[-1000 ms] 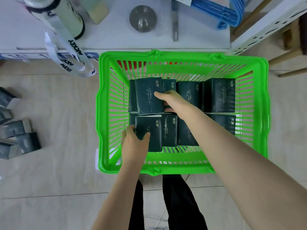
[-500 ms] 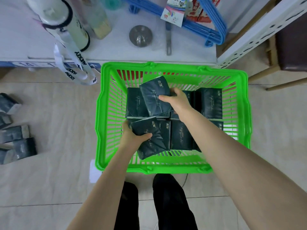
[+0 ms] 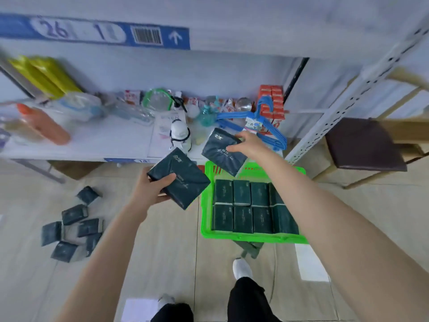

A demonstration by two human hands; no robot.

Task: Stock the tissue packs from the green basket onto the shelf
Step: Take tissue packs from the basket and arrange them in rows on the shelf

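Head view: your left hand (image 3: 151,190) grips a tissue pack (image 3: 185,180), your right hand (image 3: 249,145) a second pack (image 3: 220,153) — none seems on the shelf (image 3: 104,140) yet, and the green basket (image 3: 253,238) looks nearly full.

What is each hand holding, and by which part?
One pack each: left hand grips the left pack by its near end; right hand pinches the right pack by its right edge.

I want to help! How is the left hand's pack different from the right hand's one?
The left pack, in the left hand, is over the floor; the right pack, in the right hand, is nearer the shelf, over the green basket's far rim. Both dark green, tilted.
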